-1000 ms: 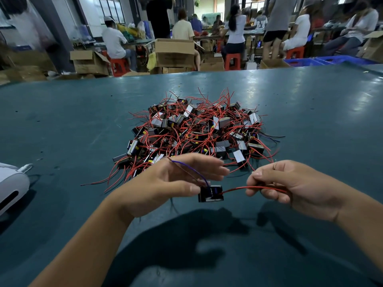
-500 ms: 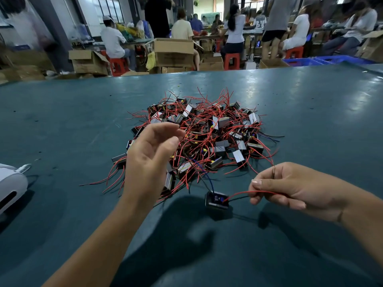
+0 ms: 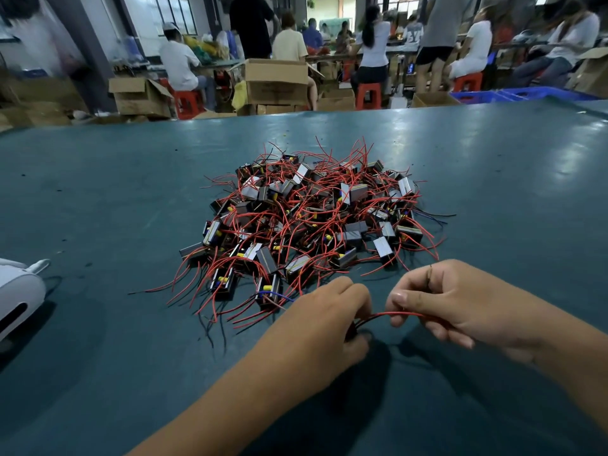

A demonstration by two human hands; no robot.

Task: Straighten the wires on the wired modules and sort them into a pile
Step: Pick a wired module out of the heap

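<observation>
The left hand (image 3: 324,319) is curling its fingers round a small dark wired module (image 3: 353,327), which is mostly hidden under the fingers, low over the bench (image 3: 98,199). The right hand (image 3: 450,304) is pinching the module's red wire (image 3: 391,314) between thumb and forefinger, just beside the left hand. Beyond both hands, a tangled pile of wired modules (image 3: 306,222) is lying mid-bench. A white device (image 3: 18,291) is sitting at the bench's left edge.
</observation>
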